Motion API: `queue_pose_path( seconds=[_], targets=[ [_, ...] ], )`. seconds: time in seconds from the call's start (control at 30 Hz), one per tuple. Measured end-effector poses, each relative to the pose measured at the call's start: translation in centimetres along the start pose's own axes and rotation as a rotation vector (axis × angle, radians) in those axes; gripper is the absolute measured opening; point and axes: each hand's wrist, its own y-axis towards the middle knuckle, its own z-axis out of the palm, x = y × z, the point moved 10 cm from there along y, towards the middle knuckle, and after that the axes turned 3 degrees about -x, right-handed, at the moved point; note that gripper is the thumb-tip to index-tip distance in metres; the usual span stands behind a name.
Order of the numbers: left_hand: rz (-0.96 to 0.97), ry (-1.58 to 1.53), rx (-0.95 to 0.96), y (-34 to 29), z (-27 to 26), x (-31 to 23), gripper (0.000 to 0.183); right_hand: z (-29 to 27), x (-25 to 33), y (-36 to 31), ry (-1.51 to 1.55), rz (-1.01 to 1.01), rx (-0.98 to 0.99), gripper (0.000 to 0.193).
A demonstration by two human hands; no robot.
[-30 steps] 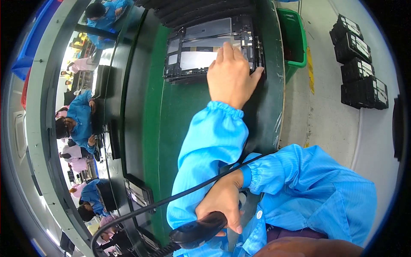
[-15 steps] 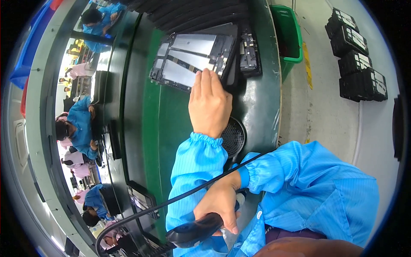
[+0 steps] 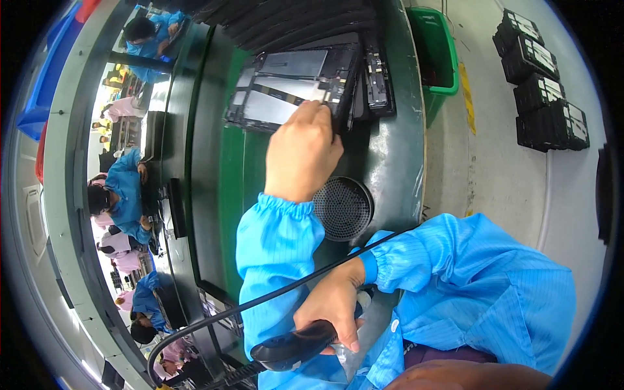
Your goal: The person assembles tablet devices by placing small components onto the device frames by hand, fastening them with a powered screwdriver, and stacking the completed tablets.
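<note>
My left hand [image 3: 301,149] reaches forward with bent fingers on the near edge of an opened tablet [image 3: 279,68]. Its thumb lies by that edge; the fingertips are partly hidden. The tablet shows pale silvery panels, a dark ribbon strip and small circuit parts. It lies tilted on dark flat pieces. My right hand [image 3: 333,309] is wrapped round a black corded handheld tool [image 3: 292,350], held low across my left sleeve. What kind of tool it is I cannot tell. A crumpled clear plastic piece [image 3: 374,325] shows beside this hand.
A round perforated black dish [image 3: 343,208] stands on the dark green bench [image 3: 396,175]. Beside the tablet lies another narrow black device part [image 3: 378,78]. The tool's black cable [image 3: 299,283] loops over my left sleeve. Right: a green bin [image 3: 432,58] and stacked black devices [image 3: 536,97]. Co-workers sit at left.
My left hand has drawn back slightly to the left, its straight fingers now bent at the tablet's edge. More of the perforated dish shows. The right hand has hardly moved.
</note>
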Motion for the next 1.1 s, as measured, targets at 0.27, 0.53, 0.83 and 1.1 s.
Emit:
queue_pose_path(
  seconds=[0.27, 0.53, 0.83, 1.1],
  targets=[
    [-0.078, 0.267, -0.545, -2.4, -7.0, 3.2, 0.035, -0.7, -0.4, 0.3, 0.000, 0.037, -0.020, 0.036],
    [-0.366, 0.418, -0.753, -15.1, -13.3, 4.8, 0.030, -1.5, 1.3, -0.8, -0.092, -0.056, -0.118, 0.040],
    [-0.659, 0.382, -0.556, -33.1, -7.0, -3.3, 0.038, -6.0, 7.1, -5.4, -0.179, -0.084, -0.667, 0.046],
    [-0.703, 0.011, -0.368, -36.4, 0.5, -12.3, 0.043, -9.6, 12.9, -12.9, -0.579, -0.270, -1.301, 0.032]
  ],
)
